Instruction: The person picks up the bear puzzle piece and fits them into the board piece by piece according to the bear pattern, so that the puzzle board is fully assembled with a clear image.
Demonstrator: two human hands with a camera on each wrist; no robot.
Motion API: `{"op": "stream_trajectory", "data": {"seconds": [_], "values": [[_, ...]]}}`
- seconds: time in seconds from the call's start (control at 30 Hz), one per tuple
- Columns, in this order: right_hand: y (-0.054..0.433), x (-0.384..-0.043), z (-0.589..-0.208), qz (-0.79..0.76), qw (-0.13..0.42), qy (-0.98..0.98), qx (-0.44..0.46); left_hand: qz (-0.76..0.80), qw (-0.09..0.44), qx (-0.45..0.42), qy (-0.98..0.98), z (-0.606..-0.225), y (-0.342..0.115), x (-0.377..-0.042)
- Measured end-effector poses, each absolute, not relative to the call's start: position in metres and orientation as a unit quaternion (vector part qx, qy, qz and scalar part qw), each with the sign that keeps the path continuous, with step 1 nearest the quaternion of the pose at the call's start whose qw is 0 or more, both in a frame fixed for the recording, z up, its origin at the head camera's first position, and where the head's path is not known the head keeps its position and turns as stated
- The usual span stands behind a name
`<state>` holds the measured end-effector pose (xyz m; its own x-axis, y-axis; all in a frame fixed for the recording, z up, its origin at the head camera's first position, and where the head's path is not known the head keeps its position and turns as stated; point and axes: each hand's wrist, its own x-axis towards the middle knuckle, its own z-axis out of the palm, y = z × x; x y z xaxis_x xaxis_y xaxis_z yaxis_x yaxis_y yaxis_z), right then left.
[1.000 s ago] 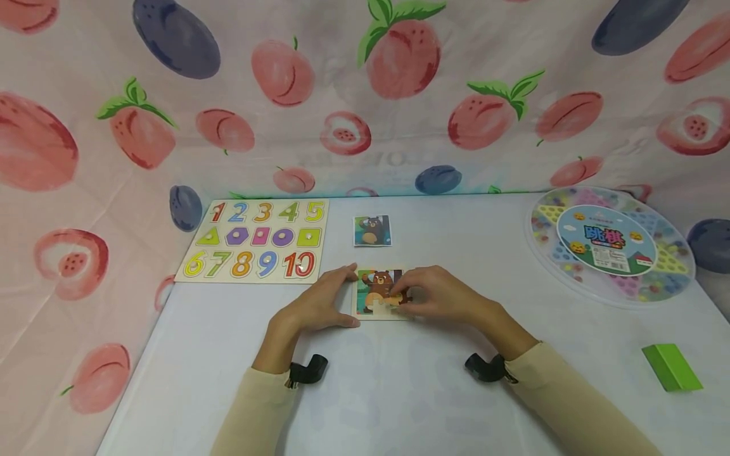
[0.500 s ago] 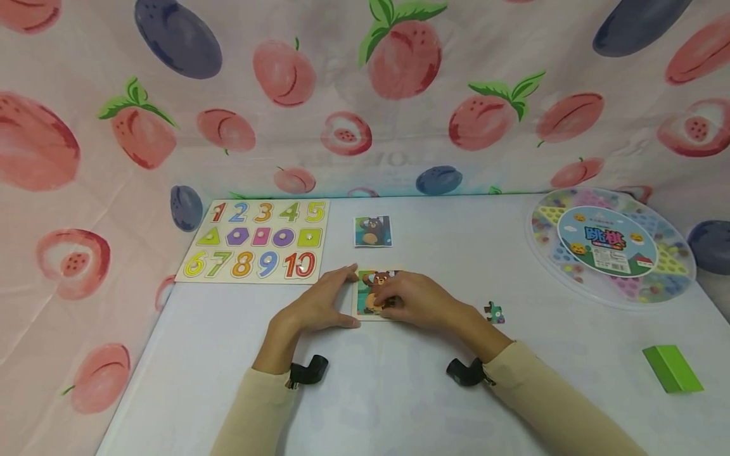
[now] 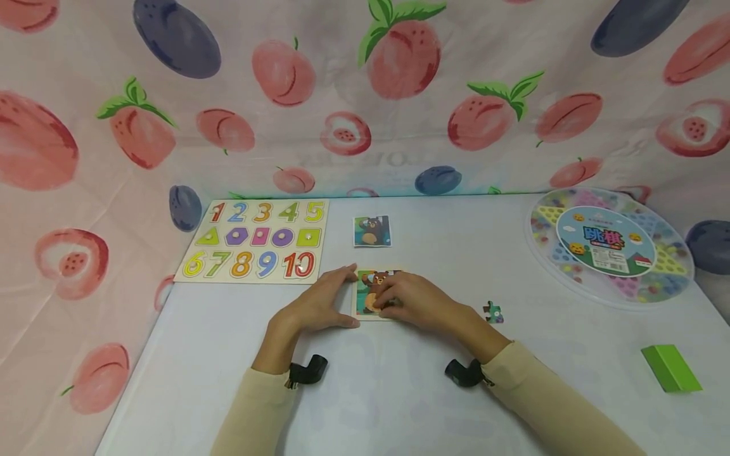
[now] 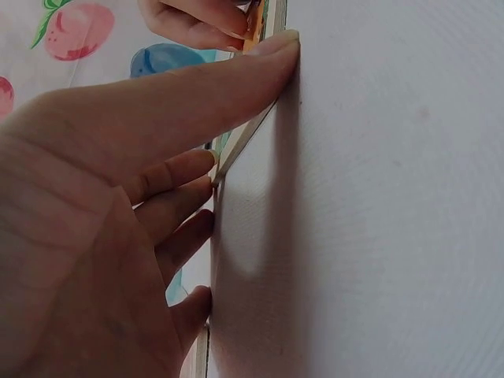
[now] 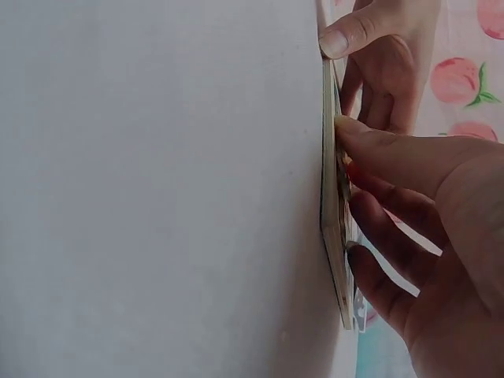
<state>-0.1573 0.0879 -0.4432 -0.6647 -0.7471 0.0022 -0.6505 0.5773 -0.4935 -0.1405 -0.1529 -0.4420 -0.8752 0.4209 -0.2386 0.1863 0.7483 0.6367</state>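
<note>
A small wooden bear jigsaw board (image 3: 360,316) lies flat on the white table in the head view. My left hand (image 3: 316,301) rests along its left side, thumb at the near corner and fingertips by the far one, fingers fairly straight. Bent over the board's right half, my right hand (image 3: 424,301) pinches a small puzzle piece, mostly hidden by the fingers. The right wrist view shows its thumb and fingertips low against the board's edge (image 5: 328,142). A loose green puzzle piece (image 3: 493,311) lies right of my right wrist.
A bear picture card (image 3: 372,232) sits behind the board. The number-and-shape board (image 3: 325,221) is at the back left, a round Chinese checkers set (image 3: 607,240) at the back right. A green block (image 3: 673,368) lies at the right. Fruit-print cloth (image 3: 342,76) hangs behind.
My right hand has shifted left, further over the board with the piece, and the loose green piece has come into sight behind the forearm. The left hand stays put.
</note>
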Motion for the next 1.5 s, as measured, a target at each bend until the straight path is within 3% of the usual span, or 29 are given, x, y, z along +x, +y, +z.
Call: {"op": "stream_trajectory", "data": {"seconds": [0.2, 0.83, 1.13, 1.5], "values": [[0.089, -0.160, -0.445, -0.260, 0.136, 0.869, -0.398, 0.319, 0.187, 0.165, 0.914, -0.440, -0.153, -0.140], [0.100, -0.160, -0.444, -0.309, 0.162, 0.858, -0.377, 0.322, 0.188, 0.158, 0.914, -0.441, -0.152, -0.141], [0.129, -0.161, -0.428, -0.351, 0.111, 0.850, -0.377, 0.324, 0.188, 0.162, 0.913, -0.442, -0.152, -0.141], [0.199, -0.154, -0.423, -0.320, 0.063, 0.895, -0.304, 0.318, 0.188, 0.156, 0.916, -0.443, -0.153, -0.141]]}}
